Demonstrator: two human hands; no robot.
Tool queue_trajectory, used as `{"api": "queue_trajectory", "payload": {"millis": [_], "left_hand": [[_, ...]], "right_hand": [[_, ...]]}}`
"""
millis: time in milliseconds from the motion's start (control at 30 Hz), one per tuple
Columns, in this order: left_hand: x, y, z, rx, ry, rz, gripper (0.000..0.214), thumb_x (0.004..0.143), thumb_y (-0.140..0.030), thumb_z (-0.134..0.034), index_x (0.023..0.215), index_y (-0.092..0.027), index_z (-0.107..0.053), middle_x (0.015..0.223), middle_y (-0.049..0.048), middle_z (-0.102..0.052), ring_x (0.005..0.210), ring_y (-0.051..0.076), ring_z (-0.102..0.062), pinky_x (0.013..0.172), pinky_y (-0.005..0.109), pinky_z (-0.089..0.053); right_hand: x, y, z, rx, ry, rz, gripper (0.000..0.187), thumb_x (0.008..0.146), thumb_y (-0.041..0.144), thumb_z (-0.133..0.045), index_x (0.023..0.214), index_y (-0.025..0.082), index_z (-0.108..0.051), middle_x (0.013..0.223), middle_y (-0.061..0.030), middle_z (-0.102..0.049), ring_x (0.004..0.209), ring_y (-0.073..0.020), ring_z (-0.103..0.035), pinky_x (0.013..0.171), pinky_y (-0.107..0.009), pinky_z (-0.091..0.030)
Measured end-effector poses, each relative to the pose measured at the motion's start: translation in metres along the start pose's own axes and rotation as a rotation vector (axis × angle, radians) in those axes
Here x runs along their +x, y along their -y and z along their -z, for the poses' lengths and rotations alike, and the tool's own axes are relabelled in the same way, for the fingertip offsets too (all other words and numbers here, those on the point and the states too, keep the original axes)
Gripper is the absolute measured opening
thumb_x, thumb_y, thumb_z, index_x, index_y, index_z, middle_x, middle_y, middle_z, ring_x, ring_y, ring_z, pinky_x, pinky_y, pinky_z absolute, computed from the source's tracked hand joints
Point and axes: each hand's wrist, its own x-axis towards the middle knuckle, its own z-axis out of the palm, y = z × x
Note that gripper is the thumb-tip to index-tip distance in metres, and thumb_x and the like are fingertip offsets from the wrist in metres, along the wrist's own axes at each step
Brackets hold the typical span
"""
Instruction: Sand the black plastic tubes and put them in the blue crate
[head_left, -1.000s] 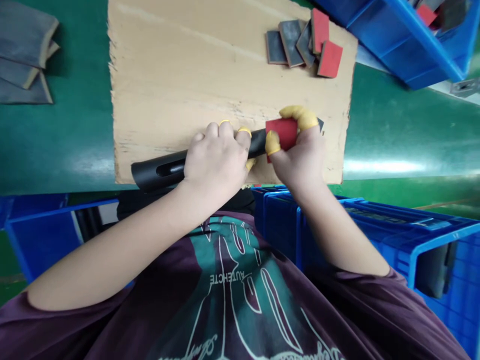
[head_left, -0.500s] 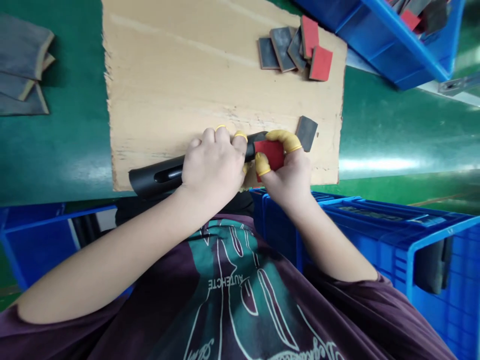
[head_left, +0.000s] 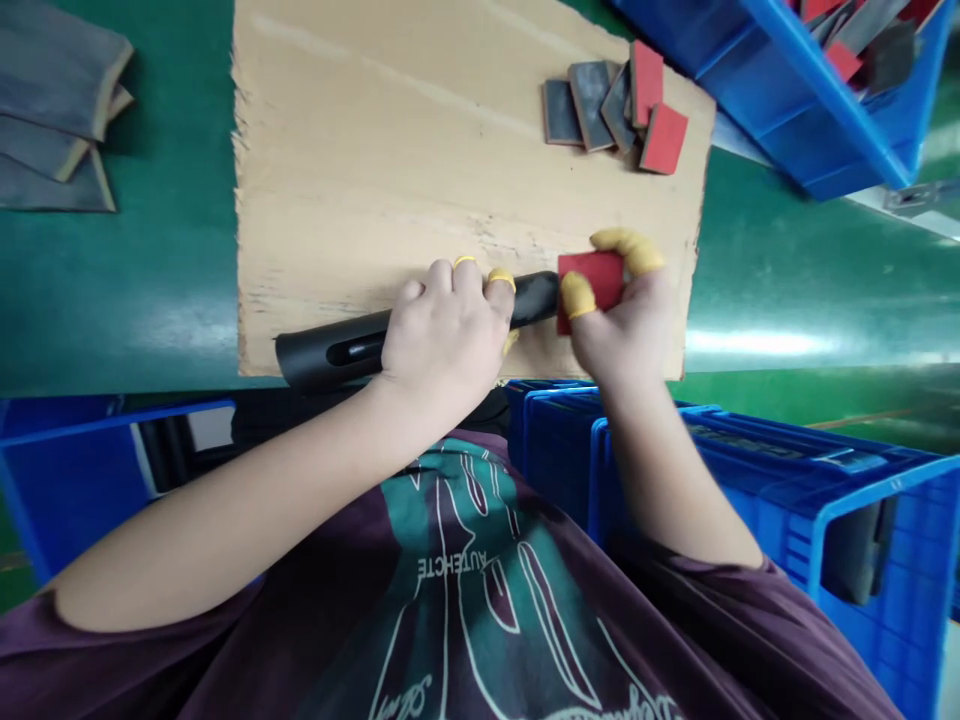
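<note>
A black tube (head_left: 330, 352) with a long slot lies across the near edge of a cardboard sheet (head_left: 390, 150). My left hand (head_left: 446, 335) is closed around its middle, with yellow finger cots on some fingers. My right hand (head_left: 622, 320) pinches a red pad (head_left: 592, 278) between a yellow-capped thumb and forefinger and presses it against the tube's right end.
A cluster of grey and red pads (head_left: 615, 100) lies at the cardboard's far right. Blue bins sit at the upper right (head_left: 787, 90), lower right (head_left: 847, 490) and lower left (head_left: 67, 480). Grey sheets (head_left: 52, 120) are stacked at the far left on the green table (head_left: 810, 290).
My right hand slid the red pad left along the tube toward my left hand, then back right to the tube's end. A grey pad seen beside it half a second ago is now hidden.
</note>
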Motion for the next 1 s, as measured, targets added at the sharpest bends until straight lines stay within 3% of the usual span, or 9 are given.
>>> {"api": "queue_trajectory", "payload": {"millis": [133, 233, 333, 433, 533, 667, 800, 900, 1000], "left_hand": [[0.0, 0.0, 0.001, 0.027, 0.016, -0.021, 0.035, 0.095, -0.029, -0.043, 0.123, -0.021, -0.062, 0.113, 0.0166, -0.063, 0.109, 0.033, -0.057, 0.081, 0.045, -0.043], [-0.001, 0.001, 0.001, 0.037, 0.004, -0.023, 0.041, 0.094, -0.028, -0.042, 0.131, -0.02, -0.058, 0.113, 0.0176, -0.063, 0.108, 0.034, -0.057, 0.079, 0.046, -0.044], [-0.001, 0.001, 0.001, 0.057, -0.013, -0.022, 0.041, 0.093, -0.028, -0.043, 0.131, -0.02, -0.057, 0.111, 0.0174, -0.064, 0.107, 0.034, -0.057, 0.079, 0.046, -0.045], [0.0, -0.001, 0.002, 0.052, 0.001, 0.0, 0.036, 0.091, -0.029, -0.049, 0.124, -0.021, -0.061, 0.11, 0.0171, -0.065, 0.107, 0.035, -0.057, 0.08, 0.046, -0.047], [0.001, -0.006, 0.002, 0.027, 0.025, 0.021, 0.035, 0.09, -0.029, -0.051, 0.121, -0.017, -0.062, 0.111, 0.0197, -0.065, 0.109, 0.036, -0.057, 0.082, 0.048, -0.048], [-0.005, -0.002, 0.011, -0.071, 0.004, -0.02, 0.043, 0.091, -0.031, -0.051, 0.13, -0.015, -0.06, 0.117, 0.0193, -0.065, 0.117, 0.036, -0.056, 0.093, 0.048, -0.049], [-0.03, 0.043, 0.03, -0.325, -0.194, -0.038, 0.047, 0.097, -0.033, -0.044, 0.142, -0.028, -0.056, 0.125, 0.0089, -0.069, 0.117, 0.031, -0.061, 0.104, 0.047, -0.049], [-0.056, 0.097, 0.036, -0.532, -0.479, -0.008, 0.037, 0.091, -0.026, -0.055, 0.124, -0.03, -0.07, 0.117, 0.0029, -0.073, 0.106, 0.028, -0.068, 0.097, 0.046, -0.055], [-0.075, 0.14, 0.029, -0.491, -0.332, -0.047, 0.047, 0.082, -0.018, -0.057, 0.128, -0.023, -0.068, 0.115, 0.0066, -0.073, 0.095, 0.022, -0.071, 0.088, 0.038, -0.059]], "right_hand": [[-0.005, -0.017, -0.003, 0.01, -0.017, 0.035, 0.036, 0.085, 0.033, -0.063, 0.12, 0.024, -0.058, 0.112, -0.0088, -0.071, 0.094, -0.0241, -0.071, 0.085, -0.044, -0.062], [0.004, -0.054, 0.007, -0.008, -0.075, -0.038, 0.039, 0.087, 0.039, -0.065, 0.122, 0.023, -0.059, 0.114, -0.0095, -0.072, 0.095, -0.0261, -0.073, 0.086, -0.049, -0.062], [0.008, -0.082, 0.02, 0.093, -0.137, -0.061, 0.045, 0.094, 0.051, -0.056, 0.132, 0.027, -0.056, 0.124, -0.009, -0.069, 0.11, -0.0289, -0.071, 0.087, -0.051, -0.062], [-0.001, -0.075, 0.019, 0.123, -0.128, -0.019, 0.054, 0.097, 0.056, -0.048, 0.145, 0.032, -0.047, 0.141, -0.0088, -0.062, 0.127, -0.0298, -0.064, 0.094, -0.052, -0.06], [-0.014, -0.05, 0.006, 0.07, -0.082, 0.031, 0.063, 0.093, 0.057, -0.056, 0.149, 0.031, -0.045, 0.148, -0.0099, -0.058, 0.13, -0.0288, -0.062, 0.103, -0.051, -0.057], [-0.019, -0.035, -0.005, 0.007, -0.053, 0.065, 0.057, 0.089, 0.054, -0.062, 0.14, 0.027, -0.059, 0.131, -0.0104, -0.07, 0.115, -0.0282, -0.069, 0.1, -0.047, -0.057], [-0.014, -0.038, -0.002, -0.038, -0.031, 0.056, 0.053, 0.089, 0.055, -0.062, 0.132, 0.024, -0.067, 0.099, -0.0096, -0.074, 0.089, -0.0254, -0.068, 0.088, -0.045, -0.059], [-0.013, -0.035, 0.001, -0.152, -0.035, 0.052, 0.054, 0.092, 0.059, -0.055, 0.129, 0.022, -0.07, 0.089, -0.0089, -0.067, 0.081, -0.0232, -0.061, 0.084, -0.045, -0.058], [-0.014, -0.031, 0.0, -0.233, -0.006, 0.054, 0.06, 0.091, 0.062, -0.054, 0.132, 0.02, -0.069, 0.093, -0.01, -0.062, 0.087, -0.025, -0.059, 0.085, -0.047, -0.058]]}}
